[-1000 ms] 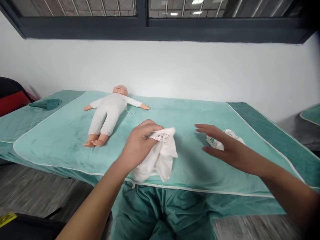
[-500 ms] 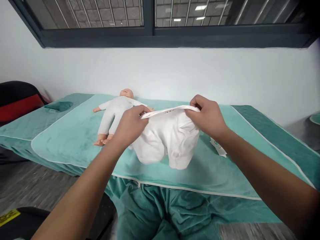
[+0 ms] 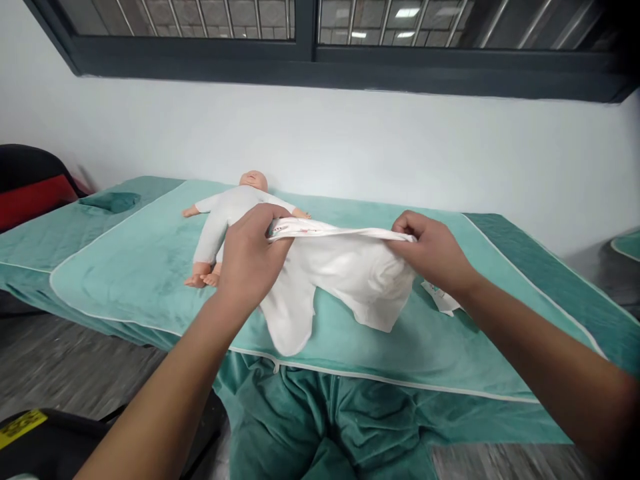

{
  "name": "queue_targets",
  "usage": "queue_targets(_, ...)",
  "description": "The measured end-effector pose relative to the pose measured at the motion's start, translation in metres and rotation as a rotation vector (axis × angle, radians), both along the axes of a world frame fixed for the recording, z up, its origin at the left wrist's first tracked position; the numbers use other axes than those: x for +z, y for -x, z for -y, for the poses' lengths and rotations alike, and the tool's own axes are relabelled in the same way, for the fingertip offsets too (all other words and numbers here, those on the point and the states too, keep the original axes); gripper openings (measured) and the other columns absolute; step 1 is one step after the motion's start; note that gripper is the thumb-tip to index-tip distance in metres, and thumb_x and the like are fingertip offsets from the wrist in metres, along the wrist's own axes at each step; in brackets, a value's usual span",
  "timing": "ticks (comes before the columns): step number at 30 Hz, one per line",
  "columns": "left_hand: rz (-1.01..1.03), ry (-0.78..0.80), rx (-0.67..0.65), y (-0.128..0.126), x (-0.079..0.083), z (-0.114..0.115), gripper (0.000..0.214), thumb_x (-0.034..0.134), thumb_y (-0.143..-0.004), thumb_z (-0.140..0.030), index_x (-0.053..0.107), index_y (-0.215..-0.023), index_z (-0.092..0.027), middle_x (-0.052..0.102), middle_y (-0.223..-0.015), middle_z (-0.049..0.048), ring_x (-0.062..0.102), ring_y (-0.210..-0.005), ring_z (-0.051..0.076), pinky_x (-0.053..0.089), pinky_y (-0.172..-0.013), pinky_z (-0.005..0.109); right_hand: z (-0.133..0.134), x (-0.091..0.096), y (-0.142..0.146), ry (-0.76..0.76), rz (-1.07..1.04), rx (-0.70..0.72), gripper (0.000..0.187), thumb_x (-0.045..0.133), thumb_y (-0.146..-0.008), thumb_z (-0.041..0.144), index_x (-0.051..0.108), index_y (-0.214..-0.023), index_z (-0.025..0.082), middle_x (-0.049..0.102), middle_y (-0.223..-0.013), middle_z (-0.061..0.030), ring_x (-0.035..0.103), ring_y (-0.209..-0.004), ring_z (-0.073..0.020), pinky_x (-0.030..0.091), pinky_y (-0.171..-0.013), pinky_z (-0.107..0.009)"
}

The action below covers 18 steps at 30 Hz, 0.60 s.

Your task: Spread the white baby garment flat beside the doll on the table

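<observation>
A pair of white baby pants [image 3: 345, 267] hangs over the bed, its waistband stretched between my two hands. My left hand [image 3: 255, 250] pinches the left end of the waistband, where a small coloured print shows. At the other end, my right hand [image 3: 430, 250] grips the band between thumb and curled fingers. Both short legs dangle below, the left one lower than the right. Behind my left hand a baby doll [image 3: 225, 217] in a pale bodysuit lies on its back, bare feet towards me; my hand covers part of one leg.
Under everything is a bed with a green plush cover [image 3: 135, 267]. A small white printed item [image 3: 440, 298] lies right of the pants, partly behind my right arm. A red and black object [image 3: 35, 183] stands at the far left. A wall and barred window [image 3: 310, 67] rise behind.
The waistband has been pulled wider and now slopes down to the right. The pants' legs have swung, the left one dropping lower. Both hands keep their hold; the doll stays put.
</observation>
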State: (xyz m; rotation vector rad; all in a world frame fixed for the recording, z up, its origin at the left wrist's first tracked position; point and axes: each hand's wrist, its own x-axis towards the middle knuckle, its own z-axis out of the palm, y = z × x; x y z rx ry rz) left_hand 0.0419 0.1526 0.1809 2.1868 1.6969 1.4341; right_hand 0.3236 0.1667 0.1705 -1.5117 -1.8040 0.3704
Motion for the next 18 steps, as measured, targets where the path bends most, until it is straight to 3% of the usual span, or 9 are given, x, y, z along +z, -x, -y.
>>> queue_targets(4, -0.122, 0.037, 0.049, 0.017, 0.000, 0.002, 0.015, 0.061, -0.086, -0.026, 0.070, -0.097, -0.023, 0.075, -0.097, -0.0002, 0.067, -0.090, 0.019, 0.048, -0.077, 0.029, -0.011, -0.001, -0.022, -0.046, 0.123, -0.125, 0.011, 0.063, -0.074, 0.027, 0.055, -0.081, 0.024, 0.058, -0.074, 0.0026, 0.050, -0.066, -0.0148, 0.035, -0.058, -0.026)
queue_targets(8, -0.087, 0.094, 0.074, 0.025, -0.013, 0.003, 0.019, 0.060, -0.088, -0.030, 0.071, -0.101, -0.023, 0.076, -0.099, 0.0005, 0.067, -0.087, 0.019, 0.048, -0.075, 0.029, -0.010, -0.009, -0.041, -0.035, 0.309, -0.210, 0.013, 0.062, -0.075, 0.027, 0.060, -0.088, 0.024, 0.064, -0.081, -0.0002, 0.052, -0.069, -0.0176, 0.035, -0.061, -0.029)
queue_targets(13, 0.085, 0.002, 0.063, 0.024, -0.026, 0.007, 0.017, 0.066, -0.086, -0.027, 0.072, -0.102, -0.022, 0.074, -0.090, -0.0009, 0.063, -0.074, 0.014, 0.046, -0.066, 0.024, 0.016, -0.002, -0.044, 0.166, -0.039, -0.040, 0.010, 0.063, -0.080, 0.028, 0.063, -0.089, 0.025, 0.065, -0.087, 0.0002, 0.056, -0.075, -0.0161, 0.039, -0.062, -0.027)
queue_targets(18, 0.171, -0.306, 0.128, 0.019, -0.015, 0.017, 0.016, 0.074, -0.083, -0.021, 0.074, -0.098, -0.023, 0.072, -0.085, -0.0052, 0.058, -0.072, 0.008, 0.043, -0.067, 0.020, 0.036, 0.018, -0.047, 0.074, -0.201, 0.059, 0.023, 0.075, -0.076, 0.041, 0.060, -0.082, 0.025, 0.058, -0.082, 0.0031, 0.051, -0.069, -0.0124, 0.038, -0.058, -0.024)
